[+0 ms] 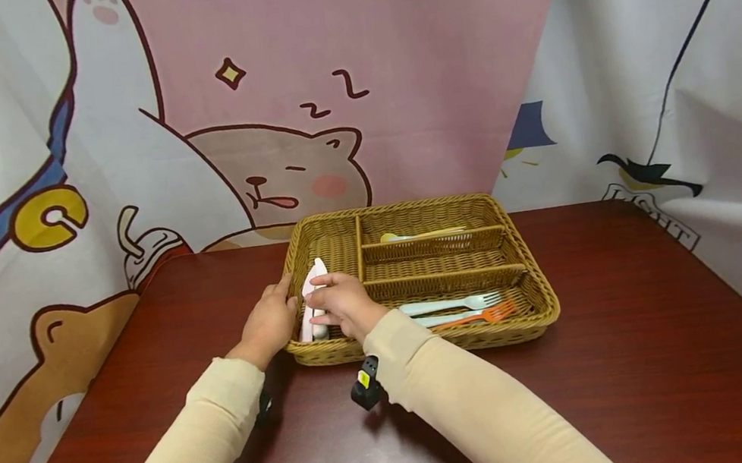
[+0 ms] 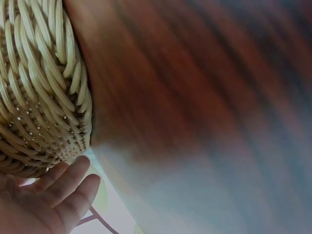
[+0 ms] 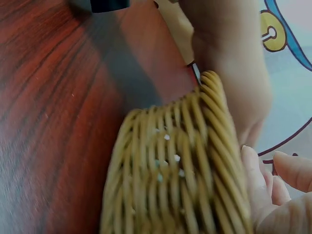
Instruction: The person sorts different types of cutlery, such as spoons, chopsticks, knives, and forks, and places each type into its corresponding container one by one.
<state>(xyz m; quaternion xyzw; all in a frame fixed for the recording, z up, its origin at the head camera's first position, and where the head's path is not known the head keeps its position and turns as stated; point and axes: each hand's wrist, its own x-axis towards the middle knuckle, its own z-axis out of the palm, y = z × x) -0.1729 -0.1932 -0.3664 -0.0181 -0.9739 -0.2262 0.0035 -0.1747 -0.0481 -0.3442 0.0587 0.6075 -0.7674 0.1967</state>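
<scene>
In the head view, my right hand [image 1: 345, 305] reaches into the left compartment of a woven basket [image 1: 541, 311]. Its fingers lie across a pale pink knife [image 1: 310, 276] and pinch it; the knife slants along that compartment. A white handle [image 1: 320, 331] shows beside it, partly hidden by the fingers. My left hand [image 1: 270, 321] rests on the basket's left rim, and the left wrist view shows its fingers [image 2: 75, 183] extended against the outside of the weave. The right wrist view catches part of my right hand [image 3: 287, 209] past the basket wall; the knife is hidden there.
Pale blue forks [image 1: 482, 300] and an orange fork [image 1: 497, 312] lie in the front right compartment. A yellow spoon [image 1: 388, 238] lies in the back one. The basket stands on a dark red wooden table [image 1: 639, 354], with a cartoon-printed curtain [image 1: 437, 86] behind.
</scene>
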